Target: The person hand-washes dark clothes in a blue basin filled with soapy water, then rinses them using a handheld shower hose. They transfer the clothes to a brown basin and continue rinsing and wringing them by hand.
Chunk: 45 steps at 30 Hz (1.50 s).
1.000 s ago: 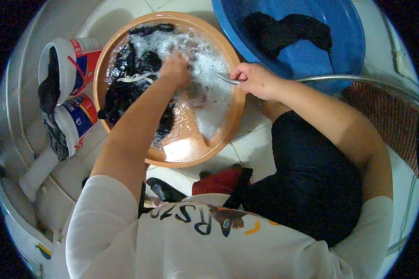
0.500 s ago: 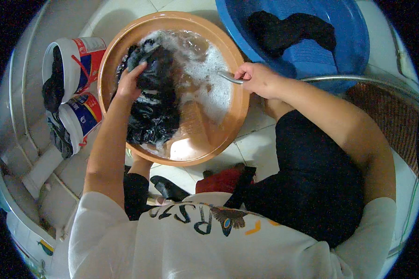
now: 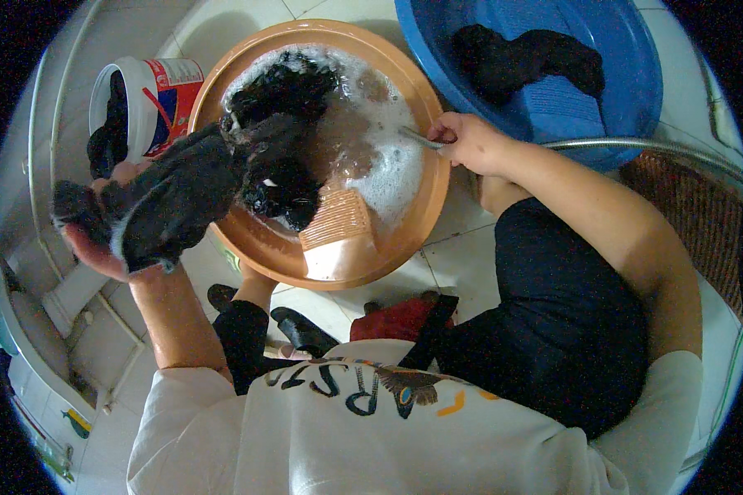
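My left hand [image 3: 97, 254] is wrapped around a dark grey cloth [image 3: 173, 198] to the left of the orange basin. This cloth stretches over the basin's rim; its far end meets the wet black cloth inside, and where one stops is hard to tell. The black cloth [image 3: 285, 91] lies bunched in foamy water at the left of the orange basin [image 3: 433, 194]. At the right rim, my right hand [image 3: 473, 144] is closed around a metal hose [image 3: 660, 147], its end pointing over the foam. A ridged washboard surface [image 3: 338, 223] slopes down inside the basin.
A blue basin [image 3: 648, 99] at the upper right holds a black cloth [image 3: 528, 62]. On the left, a white-and-red bucket [image 3: 173, 91] lies tipped, with dark cloth [image 3: 111, 132] hanging from its mouth. A brown mat [image 3: 685, 214] is at the right; pipes run along the left wall.
My left hand has left the black cloth in the basin and moved left, now gripping the grey cloth, which has come from beside the lower bucket. My right hand still grips the hose.
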Motion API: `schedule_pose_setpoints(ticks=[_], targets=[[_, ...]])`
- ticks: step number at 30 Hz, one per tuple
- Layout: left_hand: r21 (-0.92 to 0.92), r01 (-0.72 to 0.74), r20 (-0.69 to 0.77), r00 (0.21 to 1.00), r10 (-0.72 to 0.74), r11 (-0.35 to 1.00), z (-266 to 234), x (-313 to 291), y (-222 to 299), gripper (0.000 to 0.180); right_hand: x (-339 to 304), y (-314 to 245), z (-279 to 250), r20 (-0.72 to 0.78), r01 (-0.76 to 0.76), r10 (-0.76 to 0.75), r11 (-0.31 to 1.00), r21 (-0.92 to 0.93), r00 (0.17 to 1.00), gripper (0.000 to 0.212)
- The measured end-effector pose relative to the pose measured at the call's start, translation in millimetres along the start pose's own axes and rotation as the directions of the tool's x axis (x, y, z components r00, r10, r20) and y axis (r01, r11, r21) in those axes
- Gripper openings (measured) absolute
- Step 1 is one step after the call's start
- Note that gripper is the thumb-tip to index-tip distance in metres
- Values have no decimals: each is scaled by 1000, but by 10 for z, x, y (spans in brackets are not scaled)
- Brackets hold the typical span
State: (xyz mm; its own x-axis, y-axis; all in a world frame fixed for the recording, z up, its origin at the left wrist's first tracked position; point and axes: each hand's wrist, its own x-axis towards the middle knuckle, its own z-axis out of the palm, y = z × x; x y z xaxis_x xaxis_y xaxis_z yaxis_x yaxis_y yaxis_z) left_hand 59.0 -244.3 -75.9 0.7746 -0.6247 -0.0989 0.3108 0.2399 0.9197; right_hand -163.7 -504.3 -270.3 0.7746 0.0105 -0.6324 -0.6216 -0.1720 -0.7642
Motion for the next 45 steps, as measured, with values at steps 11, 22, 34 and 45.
schedule_pose_setpoints(ticks=[11,22,34,45], targets=[[166,353,-303,907,-293,921,610,65,-1055,45,81,101,11,11,23,-23,998,-65,1000,24],[824,-424,132,789,-600,-376,65,-187,-2414,71,5,29,-25,26,21,-19,998,-55,999,21],[880,-405,293,874,-388,-247,-207,724,-2656,43,30,44,-7,22,-35,36,997,-62,999,22],[-145,734,-396,571,-719,663,-631,142,-2282,47,88,137,25,42,-9,10,999,-41,999,25]])
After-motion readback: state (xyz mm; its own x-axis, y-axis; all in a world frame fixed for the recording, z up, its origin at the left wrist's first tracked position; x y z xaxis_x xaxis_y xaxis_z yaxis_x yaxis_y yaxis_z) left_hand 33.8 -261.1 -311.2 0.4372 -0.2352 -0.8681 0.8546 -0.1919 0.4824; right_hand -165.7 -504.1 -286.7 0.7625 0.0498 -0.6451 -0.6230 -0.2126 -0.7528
